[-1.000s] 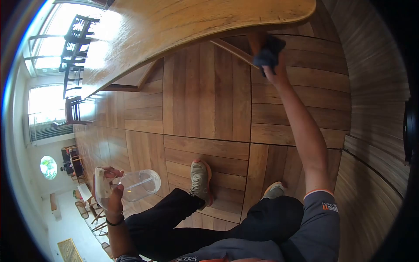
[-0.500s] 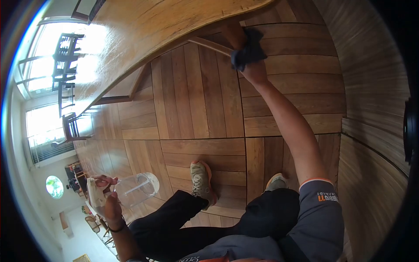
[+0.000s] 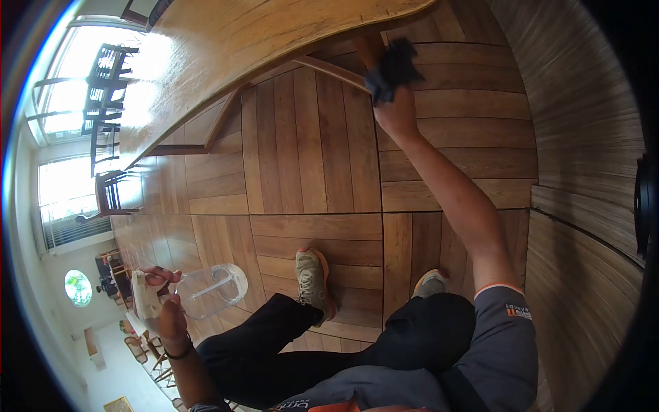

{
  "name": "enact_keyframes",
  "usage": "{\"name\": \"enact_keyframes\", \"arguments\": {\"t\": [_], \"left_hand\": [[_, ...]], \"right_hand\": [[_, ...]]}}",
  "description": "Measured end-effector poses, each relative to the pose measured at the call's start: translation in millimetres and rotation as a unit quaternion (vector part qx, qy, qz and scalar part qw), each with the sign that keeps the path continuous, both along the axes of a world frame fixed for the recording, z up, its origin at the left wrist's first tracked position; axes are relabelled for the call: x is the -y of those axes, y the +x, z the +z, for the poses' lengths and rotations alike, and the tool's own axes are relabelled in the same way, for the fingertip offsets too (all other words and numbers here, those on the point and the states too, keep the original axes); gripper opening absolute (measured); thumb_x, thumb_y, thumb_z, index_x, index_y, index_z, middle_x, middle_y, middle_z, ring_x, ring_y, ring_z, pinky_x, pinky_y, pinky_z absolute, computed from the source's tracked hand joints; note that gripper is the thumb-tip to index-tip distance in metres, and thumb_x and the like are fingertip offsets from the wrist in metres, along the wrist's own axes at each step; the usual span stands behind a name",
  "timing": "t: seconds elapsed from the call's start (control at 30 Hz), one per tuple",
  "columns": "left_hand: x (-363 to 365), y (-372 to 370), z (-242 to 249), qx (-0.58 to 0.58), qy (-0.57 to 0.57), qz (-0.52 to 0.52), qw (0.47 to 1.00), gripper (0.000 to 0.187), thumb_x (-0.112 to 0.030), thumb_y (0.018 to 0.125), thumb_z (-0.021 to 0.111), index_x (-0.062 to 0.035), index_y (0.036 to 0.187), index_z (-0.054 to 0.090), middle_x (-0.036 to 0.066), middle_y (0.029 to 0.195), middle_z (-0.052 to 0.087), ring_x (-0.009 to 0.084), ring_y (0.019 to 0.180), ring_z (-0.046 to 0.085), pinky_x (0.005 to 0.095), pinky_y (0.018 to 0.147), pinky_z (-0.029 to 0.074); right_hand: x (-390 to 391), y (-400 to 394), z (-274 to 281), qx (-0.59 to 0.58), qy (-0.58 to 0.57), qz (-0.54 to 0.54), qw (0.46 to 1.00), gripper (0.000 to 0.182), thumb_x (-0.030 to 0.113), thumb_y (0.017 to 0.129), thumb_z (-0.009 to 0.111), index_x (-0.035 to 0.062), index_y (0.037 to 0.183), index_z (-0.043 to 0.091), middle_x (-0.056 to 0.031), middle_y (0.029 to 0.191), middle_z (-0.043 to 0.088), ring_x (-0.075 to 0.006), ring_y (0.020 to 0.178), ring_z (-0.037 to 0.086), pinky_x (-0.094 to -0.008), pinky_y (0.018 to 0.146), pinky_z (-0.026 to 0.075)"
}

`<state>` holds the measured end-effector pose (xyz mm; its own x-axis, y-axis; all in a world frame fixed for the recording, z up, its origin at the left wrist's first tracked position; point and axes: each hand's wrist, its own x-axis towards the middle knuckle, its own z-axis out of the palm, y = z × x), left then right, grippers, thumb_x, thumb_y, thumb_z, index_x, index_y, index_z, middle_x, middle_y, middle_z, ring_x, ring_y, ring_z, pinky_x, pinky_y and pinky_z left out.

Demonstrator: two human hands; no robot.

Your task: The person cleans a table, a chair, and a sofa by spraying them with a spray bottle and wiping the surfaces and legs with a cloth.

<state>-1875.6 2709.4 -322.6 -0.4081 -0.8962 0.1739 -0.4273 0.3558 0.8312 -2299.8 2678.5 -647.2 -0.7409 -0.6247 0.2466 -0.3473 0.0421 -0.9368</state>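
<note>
Holds a dark cloth (image 3: pixel 399 65) with the right grip (image 3: pixel 397 111), fingers closed around it and mostly hidden by its folds. Stretches the arm far forward, bringing the cloth to the wooden leg (image 3: pixel 367 47) of a long bench (image 3: pixel 274 34), just beyond this grip. Seems to touch the leg with the cloth, but cannot tell for sure, because of the blur at this place.

Holds with the left grip (image 3: pixel 171 319), well apart from the right one and nearer to the body, a clear plastic bottle (image 3: pixel 209 296). Has fingers and thumb bent around its white top (image 3: pixel 144 299), firmly enough to carry it in the air, with the see-through body sticking out to the right of this grip. Shows inside the bottle a thin straight tube. Wears a dark band (image 3: pixel 180 351) on the wrist, just behind the left grip.

Stands on a wooden floor (image 3: pixel 309 151), with one pale shoe (image 3: pixel 312 278) to the right of the left grip and another behind the right grip, closer to the body. Wears black trousers (image 3: pixel 412 329) between the two arms, and a grey sleeve (image 3: pixel 504 336) with orange edge, far behind the right grip. Shows a wood-grain panel (image 3: pixel 583 103) to the right of the right grip, and dark chairs (image 3: pixel 106 89) near a bright window (image 3: pixel 65 185), far beyond the left grip.
</note>
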Motion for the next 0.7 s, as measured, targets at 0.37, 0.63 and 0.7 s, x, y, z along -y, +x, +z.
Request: {"name": "enact_keyframes", "arguments": {"t": [0.37,0.63,0.7], "left_hand": [[-9,-3,13,-0.045,-0.010,-0.035,0.998,0.040,-0.008,0.077,0.065,-0.0013,0.114,0.052,0.013,0.114,0.050,0.0244,0.104,0.056,0.0465,0.098,0.047],[-32,-27,25,-0.081,-0.028,-0.069,0.994,0.043,-0.014,0.079,0.072,0.0001,0.114,0.051,0.013,0.113,0.051,0.0259,0.103,0.055,0.0450,0.096,0.047],[-46,-27,29,-0.072,-0.047,-0.090,0.992,0.043,-0.018,0.079,0.075,-0.0002,0.112,0.052,0.013,0.109,0.053,0.0254,0.099,0.056,0.0428,0.091,0.049]], "right_hand": [[-28,-25,-53,-0.391,0.103,0.069,0.912,0.054,0.000,0.095,0.051,0.0128,0.147,0.045,-0.0243,0.141,0.044,-0.0379,0.123,0.054,-0.0435,0.106,0.044],[-97,-50,-83,-0.145,0.265,0.195,0.933,0.054,0.005,0.091,0.055,0.0168,0.144,0.052,-0.0241,0.130,0.060,-0.0363,0.112,0.064,-0.0401,0.095,0.052],[-112,-50,-41,-0.030,0.187,0.189,0.964,0.048,0.009,0.093,0.056,0.0111,0.141,0.053,-0.0210,0.123,0.065,-0.0320,0.111,0.065,-0.0387,0.093,0.053]]}}
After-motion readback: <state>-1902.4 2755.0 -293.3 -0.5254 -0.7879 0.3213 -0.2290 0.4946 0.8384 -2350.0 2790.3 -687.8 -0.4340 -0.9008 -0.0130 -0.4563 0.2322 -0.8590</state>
